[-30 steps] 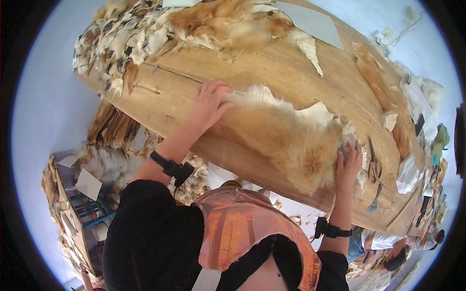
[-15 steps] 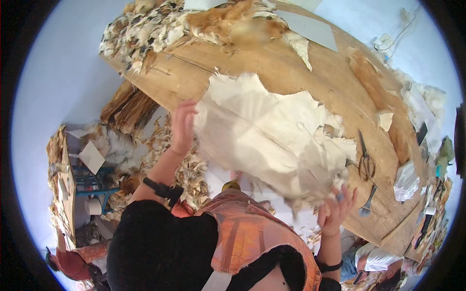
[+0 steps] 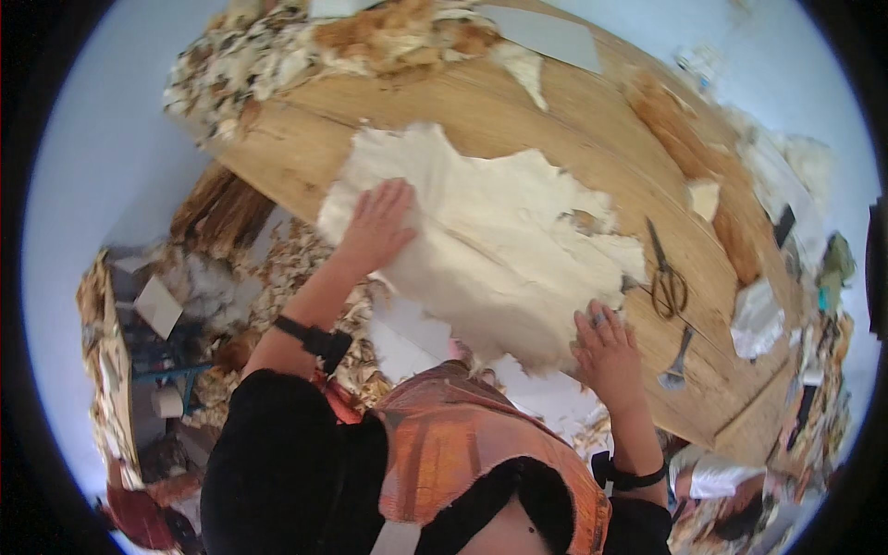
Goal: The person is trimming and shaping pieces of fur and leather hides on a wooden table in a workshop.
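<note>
A pelt (image 3: 490, 231) is spread pale side up on the table (image 3: 592, 139), its near edge hung over the table's side. Its left part is covered by the left hand (image 3: 377, 227), laid open, palm down, with nothing gripped. Its near right edge is touched by the right hand (image 3: 608, 350), open, fingers extended, nothing clenched. Beyond, scissors (image 3: 664, 269), a brush (image 3: 678, 363) and orange fur (image 3: 740, 217) are seen.

black sleeves (image 3: 277, 453) | orange patterned apron (image 3: 444, 453), pale strap (image 3: 397, 538) | black wristbands (image 3: 324, 344) | right hand (image 3: 608, 356): ring (image 3: 598, 319)
</note>
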`<state>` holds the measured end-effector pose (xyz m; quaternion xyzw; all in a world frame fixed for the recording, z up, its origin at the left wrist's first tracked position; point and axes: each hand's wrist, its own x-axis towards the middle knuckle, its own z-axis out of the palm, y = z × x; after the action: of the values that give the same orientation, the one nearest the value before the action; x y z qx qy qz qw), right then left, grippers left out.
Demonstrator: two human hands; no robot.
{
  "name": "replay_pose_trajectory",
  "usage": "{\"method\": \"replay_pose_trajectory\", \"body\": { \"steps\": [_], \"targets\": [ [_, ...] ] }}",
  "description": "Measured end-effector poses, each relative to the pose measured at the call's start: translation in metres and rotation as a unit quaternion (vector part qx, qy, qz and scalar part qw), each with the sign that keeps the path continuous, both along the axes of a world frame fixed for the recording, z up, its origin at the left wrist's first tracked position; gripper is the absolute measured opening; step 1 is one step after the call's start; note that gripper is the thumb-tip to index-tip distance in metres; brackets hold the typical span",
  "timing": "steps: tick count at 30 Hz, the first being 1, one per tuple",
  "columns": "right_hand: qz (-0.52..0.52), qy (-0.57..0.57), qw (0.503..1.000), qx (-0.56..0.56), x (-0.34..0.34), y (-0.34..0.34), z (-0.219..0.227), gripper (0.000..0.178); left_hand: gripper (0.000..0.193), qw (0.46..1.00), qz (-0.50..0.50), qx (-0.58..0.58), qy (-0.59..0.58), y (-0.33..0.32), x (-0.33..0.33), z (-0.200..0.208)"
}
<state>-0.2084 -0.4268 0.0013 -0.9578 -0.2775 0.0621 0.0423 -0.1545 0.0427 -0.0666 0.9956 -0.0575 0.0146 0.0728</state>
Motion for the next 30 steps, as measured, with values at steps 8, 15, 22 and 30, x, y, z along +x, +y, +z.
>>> {"method": "replay_pose_trajectory", "body": {
  "steps": [8,15,22,30],
  "targets": [
    [-0.215,-0.048,0.972,0.088,0.016,-0.075,0.024,0.017,0.076,1.000,0.002,-0.019,0.012,-0.019,0.018,0.010],
    [-0.302,-0.090,0.944,0.100,0.115,-0.108,-0.038,0.037,0.074,0.999,-0.028,-0.006,0.015,-0.059,0.038,0.014],
    [-0.317,-0.121,0.936,0.095,0.140,-0.143,-0.039,0.038,0.077,0.986,-0.154,-0.057,-0.029,-0.161,0.024,0.028],
    [-0.381,0.073,0.917,0.088,0.025,-0.217,-0.037,0.042,0.084,0.953,-0.267,-0.120,0.081,-0.320,0.004,0.040]
  ]
}}
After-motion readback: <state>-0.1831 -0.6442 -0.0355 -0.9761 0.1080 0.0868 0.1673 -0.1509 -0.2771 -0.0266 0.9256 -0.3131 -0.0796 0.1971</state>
